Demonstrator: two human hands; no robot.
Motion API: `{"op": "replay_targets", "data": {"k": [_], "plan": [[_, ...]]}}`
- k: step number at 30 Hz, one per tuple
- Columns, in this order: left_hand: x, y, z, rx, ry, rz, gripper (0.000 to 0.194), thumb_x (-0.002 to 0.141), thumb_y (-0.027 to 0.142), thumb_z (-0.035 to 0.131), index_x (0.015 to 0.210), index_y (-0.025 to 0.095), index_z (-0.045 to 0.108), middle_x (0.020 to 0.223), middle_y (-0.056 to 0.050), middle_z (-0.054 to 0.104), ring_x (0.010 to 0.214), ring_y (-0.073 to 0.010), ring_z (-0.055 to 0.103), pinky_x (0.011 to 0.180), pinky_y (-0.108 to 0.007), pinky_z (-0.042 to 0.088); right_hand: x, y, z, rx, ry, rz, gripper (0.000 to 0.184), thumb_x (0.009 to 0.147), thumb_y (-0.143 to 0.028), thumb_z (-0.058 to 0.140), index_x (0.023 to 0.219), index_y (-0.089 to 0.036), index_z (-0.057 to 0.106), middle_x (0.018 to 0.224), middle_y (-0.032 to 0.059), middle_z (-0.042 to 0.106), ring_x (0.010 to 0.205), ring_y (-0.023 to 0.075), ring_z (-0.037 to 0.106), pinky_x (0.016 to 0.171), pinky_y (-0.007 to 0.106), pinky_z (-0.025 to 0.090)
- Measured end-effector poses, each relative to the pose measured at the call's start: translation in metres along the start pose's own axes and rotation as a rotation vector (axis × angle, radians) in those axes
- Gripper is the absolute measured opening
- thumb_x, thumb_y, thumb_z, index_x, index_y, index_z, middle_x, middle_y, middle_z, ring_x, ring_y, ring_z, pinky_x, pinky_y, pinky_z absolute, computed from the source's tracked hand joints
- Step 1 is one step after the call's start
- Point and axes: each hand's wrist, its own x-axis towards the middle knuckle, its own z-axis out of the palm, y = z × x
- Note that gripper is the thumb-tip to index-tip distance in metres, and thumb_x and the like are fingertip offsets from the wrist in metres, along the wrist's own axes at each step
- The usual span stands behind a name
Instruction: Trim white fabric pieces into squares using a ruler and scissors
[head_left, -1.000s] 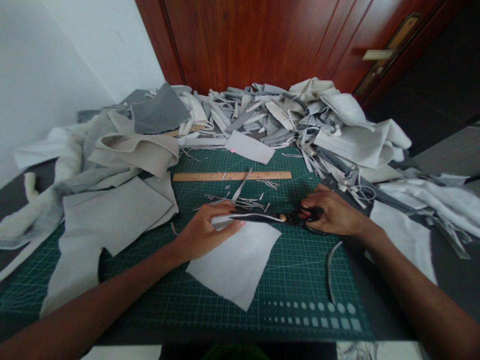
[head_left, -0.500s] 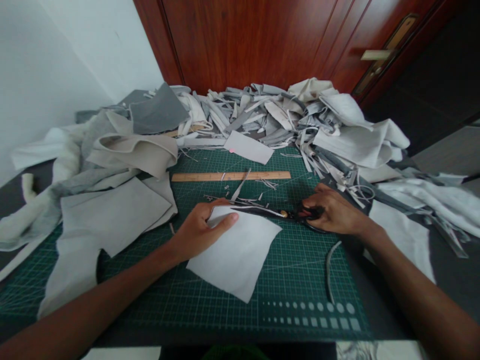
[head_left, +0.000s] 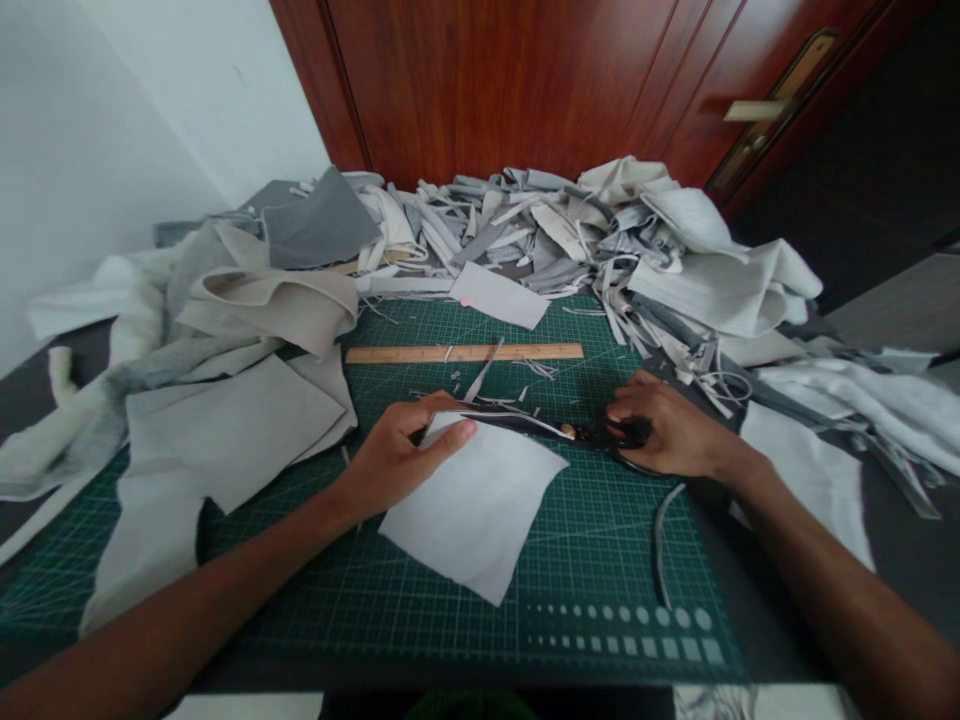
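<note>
White fabric sheet (head_left: pixel 472 525) — upper edge pinched by left hand (head_left: pixel 397 465), touching scissors (head_left: pixel 525 422) — handles tight in right hand (head_left: pixel 671 430)

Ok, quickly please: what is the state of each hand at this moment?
Left hand: closed, holding a white fabric sheet.
Right hand: closed, holding black scissors.

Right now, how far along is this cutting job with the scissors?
Much looks done: a heap of cut strips lies against the door, with snippets on the green cutting mat. In hand: the right hand holds black-handled scissors along a white fabric piece held by the left hand. Left, perhaps: the large grey sheets on the mat's left, though I can't be sure.
</note>
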Motion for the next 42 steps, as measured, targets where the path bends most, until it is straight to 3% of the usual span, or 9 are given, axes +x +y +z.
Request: {"op": "replay_targets", "data": {"k": [8, 14, 27, 42], "plan": [[-0.001, 0.001, 0.004, -0.01, -0.076, -0.049, 0.02, 0.094, 0.028, 0.06, 0.09, 0.018, 0.077, 0.092, -0.004, 0.077, 0.068, -0.0139, 0.064, 0.047, -0.019, 0.042, 0.0, -0.008, 0.0, -0.026, -0.024, 0.028, 0.017, 0.076, -0.023, 0.067, 0.068, -0.022, 0.052, 0.068, -0.0001, 0.057, 0.069, 0.0195, 0.052, 0.078, 0.036, 0.033], [0.001, 0.0, 0.005, -0.032, -0.088, 0.017, 0.019, 0.093, 0.025, 0.061, 0.09, 0.017, 0.078, 0.09, -0.005, 0.077, 0.074, -0.0153, 0.067, 0.052, -0.019, 0.046, 0.002, -0.014, 0.001, -0.02, -0.046, 0.036, 0.015, 0.075, -0.024, 0.066, 0.07, -0.022, 0.053, 0.069, 0.0001, 0.057, 0.07, 0.0197, 0.052, 0.08, 0.037, 0.032], [0.001, -0.002, 0.006, -0.104, -0.116, 0.028, 0.016, 0.094, 0.022, 0.061, 0.09, 0.017, 0.076, 0.081, -0.003, 0.071, 0.084, -0.0183, 0.069, 0.061, -0.021, 0.05, 0.005, -0.018, 0.003, -0.005, -0.047, 0.032, 0.017, 0.077, -0.027, 0.063, 0.07, -0.022, 0.049, 0.068, 0.0007, 0.056, 0.07, 0.0206, 0.051, 0.078, 0.037, 0.032], [0.0, 0.0, 0.006, -0.183, -0.162, -0.012, 0.023, 0.096, 0.024, 0.054, 0.082, 0.014, 0.07, 0.078, -0.001, 0.063, 0.065, -0.011, 0.057, 0.052, -0.019, 0.042, 0.005, -0.012, 0.009, 0.029, 0.006, -0.021, 0.018, 0.079, -0.023, 0.062, 0.068, -0.023, 0.047, 0.065, -0.0012, 0.059, 0.066, 0.018, 0.053, 0.077, 0.035, 0.03]]}}
